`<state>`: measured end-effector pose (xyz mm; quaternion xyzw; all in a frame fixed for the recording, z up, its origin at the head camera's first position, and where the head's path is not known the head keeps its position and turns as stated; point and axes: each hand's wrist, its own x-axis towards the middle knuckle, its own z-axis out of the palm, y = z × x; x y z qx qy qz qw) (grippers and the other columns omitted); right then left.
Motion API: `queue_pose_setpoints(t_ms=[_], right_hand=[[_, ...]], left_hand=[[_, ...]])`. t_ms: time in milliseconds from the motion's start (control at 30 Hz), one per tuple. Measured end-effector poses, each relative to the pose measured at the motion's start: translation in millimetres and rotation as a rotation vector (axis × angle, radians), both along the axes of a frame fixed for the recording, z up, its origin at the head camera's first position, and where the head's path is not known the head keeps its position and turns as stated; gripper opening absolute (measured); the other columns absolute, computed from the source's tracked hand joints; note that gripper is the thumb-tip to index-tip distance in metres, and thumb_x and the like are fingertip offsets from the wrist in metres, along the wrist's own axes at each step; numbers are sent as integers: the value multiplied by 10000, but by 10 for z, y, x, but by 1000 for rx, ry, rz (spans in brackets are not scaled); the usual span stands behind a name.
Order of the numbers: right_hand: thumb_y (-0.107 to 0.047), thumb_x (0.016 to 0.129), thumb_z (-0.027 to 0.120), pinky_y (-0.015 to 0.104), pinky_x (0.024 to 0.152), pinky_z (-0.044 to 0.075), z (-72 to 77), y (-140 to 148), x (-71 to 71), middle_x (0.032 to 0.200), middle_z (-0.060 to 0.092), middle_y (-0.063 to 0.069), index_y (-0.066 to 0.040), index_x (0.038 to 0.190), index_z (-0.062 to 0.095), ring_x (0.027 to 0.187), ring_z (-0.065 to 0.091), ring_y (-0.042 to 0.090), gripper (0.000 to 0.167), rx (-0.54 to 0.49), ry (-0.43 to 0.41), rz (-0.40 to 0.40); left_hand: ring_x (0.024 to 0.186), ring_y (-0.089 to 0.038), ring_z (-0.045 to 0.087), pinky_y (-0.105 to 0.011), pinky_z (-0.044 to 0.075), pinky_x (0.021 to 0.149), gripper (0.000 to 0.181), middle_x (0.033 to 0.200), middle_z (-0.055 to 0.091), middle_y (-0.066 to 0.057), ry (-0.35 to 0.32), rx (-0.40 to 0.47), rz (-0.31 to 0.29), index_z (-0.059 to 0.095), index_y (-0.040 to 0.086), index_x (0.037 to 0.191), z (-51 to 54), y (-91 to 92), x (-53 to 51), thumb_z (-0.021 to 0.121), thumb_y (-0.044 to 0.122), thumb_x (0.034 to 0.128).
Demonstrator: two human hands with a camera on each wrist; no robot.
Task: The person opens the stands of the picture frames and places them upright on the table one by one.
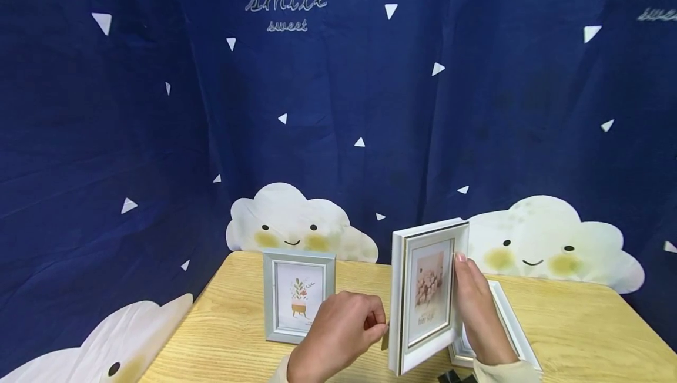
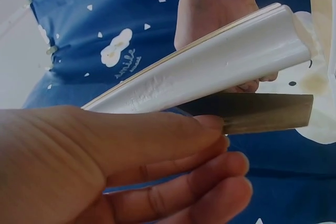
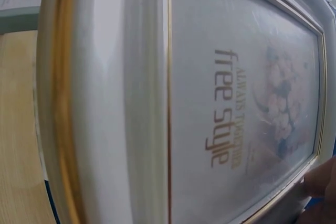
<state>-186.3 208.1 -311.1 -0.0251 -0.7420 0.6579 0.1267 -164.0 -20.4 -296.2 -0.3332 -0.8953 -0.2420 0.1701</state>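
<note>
A white picture frame [image 1: 431,292] with thin gold lines and a pink flower picture is held upright above the table. My right hand [image 1: 478,306] grips its right side, with the thumb on the front edge. On the other side, my left hand [image 1: 344,327] pinches the dark stand leg [image 2: 273,113] at the back of the frame between thumb and finger. In the left wrist view the leg sticks out at an angle from the back of the frame. The right wrist view shows the "free style" lettering close up.
A grey-green picture frame [image 1: 268,306] with a potted plant print stands upright at the left. Another white frame [image 1: 512,321] lies on the wooden table [image 1: 582,318] behind my right hand. A small black object [image 1: 452,377] shows at the bottom edge. Blue curtains [image 1: 328,95] surround the table.
</note>
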Motion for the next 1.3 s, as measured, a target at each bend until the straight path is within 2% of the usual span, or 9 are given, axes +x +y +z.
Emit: queue_pose_setpoints(t_ms=[133, 367, 667, 900, 1167, 1300], right_hand=[[-486, 1026, 170, 283, 929, 332, -5, 2, -2, 1133, 472, 48, -41, 1306, 391, 1090, 404, 131, 570, 18, -25, -13], [-482, 1027, 170, 234, 884, 363, 2, -5, 3, 1127, 488, 49, -53, 1314, 397, 1048, 436, 90, 564, 54, -23, -19], [-485, 1026, 164, 278, 928, 341, 15, -13, 16, 1207, 462, 148, -34, 1345, 378, 1075, 425, 110, 593, 67, -18, -2], [-469, 1032, 159, 295, 971, 314, 3, 0, 28, 1254, 448, 165, -31, 1374, 357, 1104, 412, 102, 590, 78, -19, 32], [-453, 1040, 169, 189, 915, 350, -16, 15, 16, 1248, 481, 131, -42, 1359, 386, 1069, 446, 13, 563, 95, -12, 66], [-460, 1038, 175, 166, 897, 364, -17, 7, 11, 1300, 481, 169, -36, 1377, 381, 1062, 461, -14, 580, 97, -19, 84]], left_hand=[[554, 99, 418, -121, 321, 520, 185, 563, 505, 239, -5, -5, 3, 646, 269, 652, -18, -2, -20, 760, 194, 777], [545, 87, 420, -128, 329, 511, 186, 553, 497, 228, -18, 1, 9, 657, 258, 652, -29, -24, -70, 769, 192, 786], [542, 53, 412, -144, 309, 488, 167, 542, 455, 210, 30, -2, 46, 654, 237, 661, -50, -58, -143, 764, 150, 752], [547, 48, 425, -152, 320, 491, 171, 546, 466, 207, 16, -1, 53, 654, 235, 667, -75, -78, -191, 769, 156, 767], [568, 53, 452, -151, 343, 521, 157, 592, 532, 199, 12, 9, 64, 671, 234, 699, -98, -103, -221, 781, 148, 771], [569, 49, 467, -163, 357, 530, 153, 609, 560, 191, 17, 15, 79, 671, 227, 708, -111, -121, -248, 784, 150, 775]])
